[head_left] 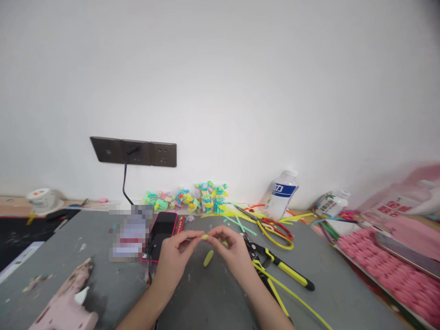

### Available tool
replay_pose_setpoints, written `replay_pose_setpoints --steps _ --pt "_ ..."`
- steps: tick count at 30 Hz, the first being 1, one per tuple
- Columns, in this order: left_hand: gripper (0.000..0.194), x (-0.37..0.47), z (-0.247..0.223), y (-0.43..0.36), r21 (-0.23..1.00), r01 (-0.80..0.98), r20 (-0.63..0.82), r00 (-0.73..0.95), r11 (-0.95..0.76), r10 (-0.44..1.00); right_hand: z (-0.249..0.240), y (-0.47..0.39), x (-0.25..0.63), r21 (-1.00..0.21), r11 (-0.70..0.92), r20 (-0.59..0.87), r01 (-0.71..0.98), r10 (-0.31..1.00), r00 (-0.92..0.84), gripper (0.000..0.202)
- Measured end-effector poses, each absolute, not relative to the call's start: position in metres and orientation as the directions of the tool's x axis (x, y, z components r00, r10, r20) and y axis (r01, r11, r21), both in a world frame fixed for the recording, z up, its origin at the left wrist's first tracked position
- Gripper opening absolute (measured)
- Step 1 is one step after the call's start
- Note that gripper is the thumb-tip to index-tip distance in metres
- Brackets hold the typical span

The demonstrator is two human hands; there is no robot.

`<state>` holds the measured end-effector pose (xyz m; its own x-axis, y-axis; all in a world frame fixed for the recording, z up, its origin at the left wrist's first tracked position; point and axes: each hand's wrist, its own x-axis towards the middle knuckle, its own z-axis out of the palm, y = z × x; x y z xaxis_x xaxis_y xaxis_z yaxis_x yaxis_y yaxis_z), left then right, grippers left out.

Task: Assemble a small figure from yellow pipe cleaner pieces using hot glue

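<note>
Big grey tabletop [213,293] takes up most of the view, with a plain white wall behind it and a dark triple socket plate [134,151] that has one black cord plugged in. On the right edge there's a sheet of pink fuzzy rolled pieces [388,266], partly cut off by the frame and blurry further up. Bottom left, a pale pink glue gun [65,302] lies on its side, clipped at the bottom edge. A pink-cased phone [162,233] sits just beside a pixelated card, so no reading that. Yellow-handled cutters [278,263] lie right of the hands, next to loops of red and yellow strip. A clear plastic bottle with a blue label [282,195] leans against the wall, near a heap of small multicoloured craft figures [192,199], too small to make out.

Both hands meet mid-table: the left hand [173,256] and right hand [233,250] pinch the ends of a small yellow-green strip [205,237] between fingertips, just above the tabletop. A second yellow piece [208,258] lies right below it; can't tell if it's attached.
</note>
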<state>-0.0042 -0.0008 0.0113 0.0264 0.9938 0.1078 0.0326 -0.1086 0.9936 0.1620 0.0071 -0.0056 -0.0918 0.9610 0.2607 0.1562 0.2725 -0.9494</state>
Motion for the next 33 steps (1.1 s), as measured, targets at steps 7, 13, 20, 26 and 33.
replay_pose_setpoints --steps 7,13,20,26,33 --pt "0.011 -0.004 0.009 0.002 0.994 0.034 0.101 0.010 -0.102 0.995 0.003 -0.002 0.161 -0.718 0.491 0.496 0.493 0.858 -0.132 0.013" --pt "0.009 -0.006 0.003 0.005 0.978 0.116 0.166 0.058 -0.172 0.984 0.007 -0.003 0.162 -0.800 0.441 0.397 0.407 0.898 -0.193 0.018" --pt "0.009 -0.007 0.002 0.004 0.948 0.203 0.222 0.127 -0.244 0.967 0.006 -0.003 0.165 -0.854 0.364 0.263 0.371 0.918 -0.296 0.035" --pt "0.012 -0.007 0.002 0.004 0.923 0.230 0.286 0.131 -0.310 0.949 0.003 -0.004 0.158 -0.869 0.368 0.301 0.331 0.924 -0.235 0.032" --pt "0.010 -0.008 0.004 0.004 0.958 0.151 0.227 0.122 -0.244 0.966 -0.008 -0.005 0.151 -0.924 0.320 0.282 0.210 0.940 -0.190 0.034"
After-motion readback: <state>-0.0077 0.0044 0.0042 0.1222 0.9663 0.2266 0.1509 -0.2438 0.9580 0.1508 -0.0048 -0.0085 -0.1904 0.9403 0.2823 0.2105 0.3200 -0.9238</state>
